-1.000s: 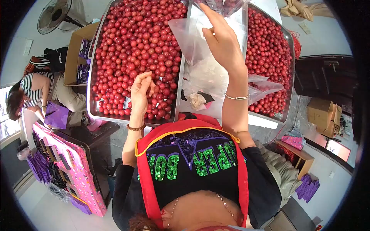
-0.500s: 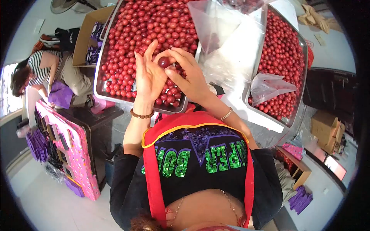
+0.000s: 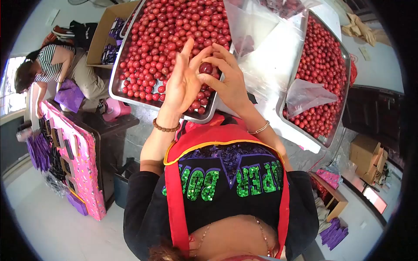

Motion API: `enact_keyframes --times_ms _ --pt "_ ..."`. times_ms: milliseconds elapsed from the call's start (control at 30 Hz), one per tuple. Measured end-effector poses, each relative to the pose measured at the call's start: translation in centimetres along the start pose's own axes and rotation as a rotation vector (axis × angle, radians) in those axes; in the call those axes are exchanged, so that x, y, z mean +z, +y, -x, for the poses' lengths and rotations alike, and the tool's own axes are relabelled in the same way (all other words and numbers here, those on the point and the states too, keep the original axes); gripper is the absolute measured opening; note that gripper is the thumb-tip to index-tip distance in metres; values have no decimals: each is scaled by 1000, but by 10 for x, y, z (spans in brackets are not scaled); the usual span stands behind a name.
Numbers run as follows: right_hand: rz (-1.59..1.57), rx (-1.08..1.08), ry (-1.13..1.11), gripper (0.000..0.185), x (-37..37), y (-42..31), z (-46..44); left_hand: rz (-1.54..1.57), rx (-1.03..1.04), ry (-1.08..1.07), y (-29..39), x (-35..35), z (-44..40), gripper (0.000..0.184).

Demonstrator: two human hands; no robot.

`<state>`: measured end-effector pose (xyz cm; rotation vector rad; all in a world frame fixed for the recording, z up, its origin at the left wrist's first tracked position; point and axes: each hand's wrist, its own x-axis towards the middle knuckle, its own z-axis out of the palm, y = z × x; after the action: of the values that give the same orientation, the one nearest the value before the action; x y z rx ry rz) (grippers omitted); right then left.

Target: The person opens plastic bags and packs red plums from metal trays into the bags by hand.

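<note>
Leaning at ten o'clock, another person (image 3: pixel 52 65) is bending over a purple cloth item (image 3: pixel 69 95). At eleven o'clock, a metal tray (image 3: pixel 111 89) is holding a wide spread of round red fruit (image 3: pixel 161 48), a few gaps showing at its near corner. The left hand (image 3: pixel 180 91) is hovering over that tray at twelve o'clock, fingers spread, palm open; whether its fingertips are touching anything, I can't tell. Just beside it, the right hand (image 3: pixel 233 87) is pinching one dark-red fruit (image 3: pixel 206 68) between thumb and forefinger. Clear plastic (image 3: pixel 261 35) is lying at one o'clock, and at two o'clock a second tray (image 3: pixel 348 82) is holding more fruit, a clear bag (image 3: pixel 309 98) resting on top. Only that one piece is being singled out, while the great bulk is lying loose in both trays, so most seems to be waiting its turn.
</note>
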<state>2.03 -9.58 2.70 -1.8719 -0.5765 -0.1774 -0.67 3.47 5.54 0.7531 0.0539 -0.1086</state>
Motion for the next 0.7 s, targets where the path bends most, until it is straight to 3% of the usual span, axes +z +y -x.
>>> enact_keyframes --times_ms 100,167,233,367,500,533,633,700 --pt "68 -42 68 34 -9 -5 2 -416 22 46 -15 -18 2 44" --pt "112 -56 31 37 -18 -6 8 -125 -101 -92 -16 -9 5 34" --pt "111 -33 56 38 -25 -7 17 -76 -135 -40 -22 -5 2 30" --pt "217 -109 307 44 -63 -30 32 -107 -240 -138 -34 28 -8 28" --pt "668 33 472 38 -146 -52 64 -468 -58 -362 -46 74 -29 35" --pt "670 36 483 38 -160 -49 72 -517 -44 -389 -50 83 -35 44" --pt "785 186 443 36 -180 -40 83 -794 207 -550 -66 126 -47 39" --pt "811 117 429 35 -182 -37 89 -800 63 -571 -73 148 -48 38"
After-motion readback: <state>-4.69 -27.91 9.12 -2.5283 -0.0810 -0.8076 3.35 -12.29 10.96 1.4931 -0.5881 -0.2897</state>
